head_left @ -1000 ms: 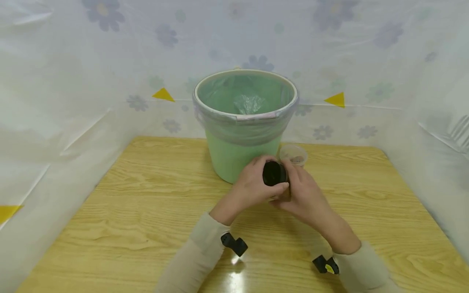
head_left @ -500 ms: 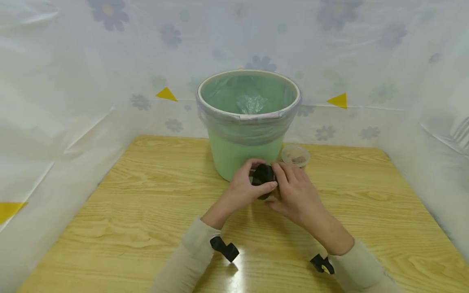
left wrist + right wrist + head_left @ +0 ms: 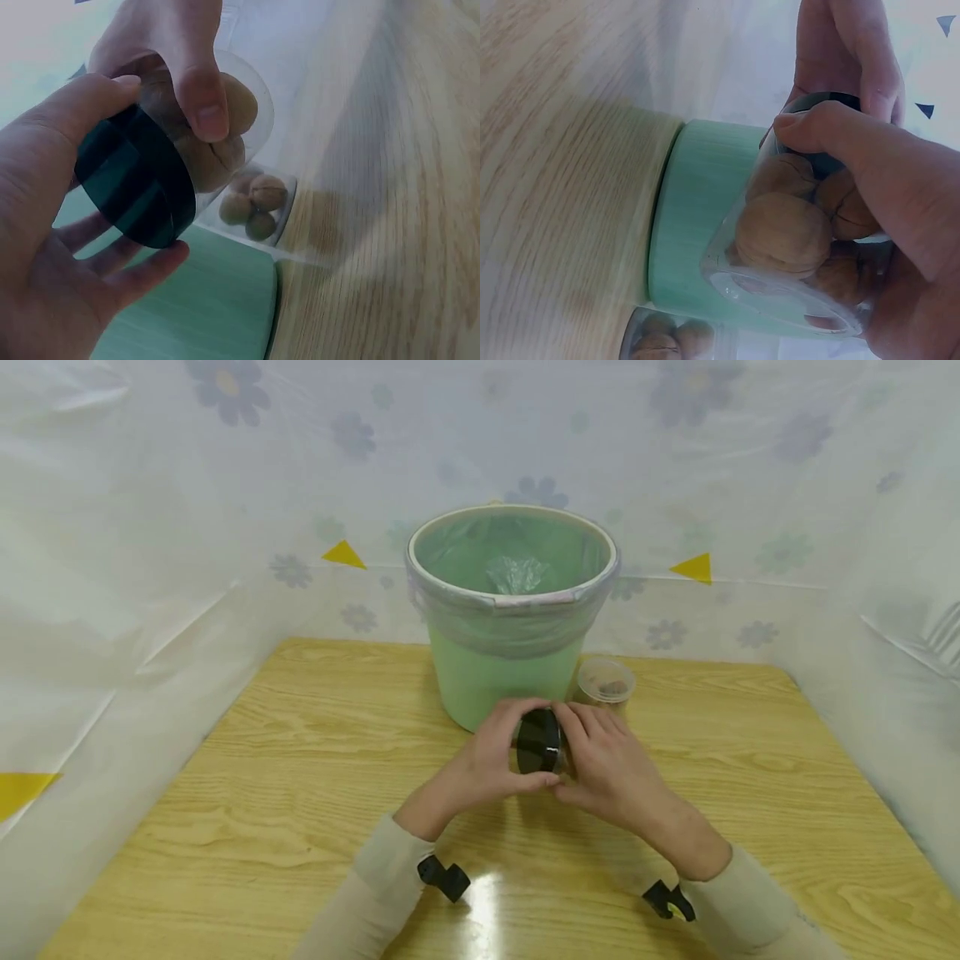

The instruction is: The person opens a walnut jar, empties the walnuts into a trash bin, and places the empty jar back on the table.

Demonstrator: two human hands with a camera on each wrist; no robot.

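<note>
A clear plastic jar (image 3: 795, 247) full of walnuts lies tilted on its side above the wooden table (image 3: 225, 793), just in front of the green bucket (image 3: 510, 677). My right hand (image 3: 607, 760) grips the jar's body (image 3: 225, 142). My left hand (image 3: 487, 760) grips its black lid (image 3: 537, 742), with the thumb and fingers curled round the rim (image 3: 135, 187). The lid faces left. A second clear jar (image 3: 604, 681) with walnuts stands open on the table to the right of the bucket.
The green bucket is lined with a thin plastic bag (image 3: 513, 572) and stands at the back middle of the table. Plastic sheeting with a flower print (image 3: 225, 485) walls in the table on three sides.
Both hands have tipped the jar from nearly upright onto its side, so the black lid now faces left. The hands have shifted slightly left.
</note>
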